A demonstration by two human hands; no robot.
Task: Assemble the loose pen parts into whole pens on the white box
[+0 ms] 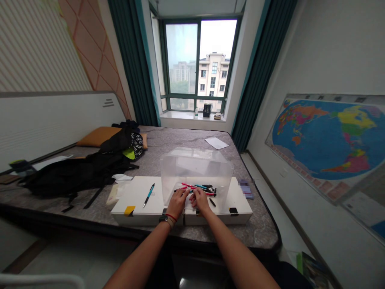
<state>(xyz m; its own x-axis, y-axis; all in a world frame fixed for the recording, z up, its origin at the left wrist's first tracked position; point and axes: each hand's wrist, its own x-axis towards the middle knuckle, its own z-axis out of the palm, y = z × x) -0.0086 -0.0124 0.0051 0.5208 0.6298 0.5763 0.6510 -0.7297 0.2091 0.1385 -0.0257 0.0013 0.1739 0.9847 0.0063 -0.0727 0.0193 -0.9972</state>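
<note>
Both arms reached in from the near edge, bare along the forearms. The left arm (141,253) slanted far and right, the right arm (237,253) far and left, so that they converged. The left wrist (169,218) lay a little nearer than the right wrist (207,213). The left hand (177,200) was back up, its fingers (184,192) bent toward the right. The right hand (201,200) curled inward, fingers folded toward the left. The fingertips nearly met; how tightly either hand gripped was too small to see.
</note>
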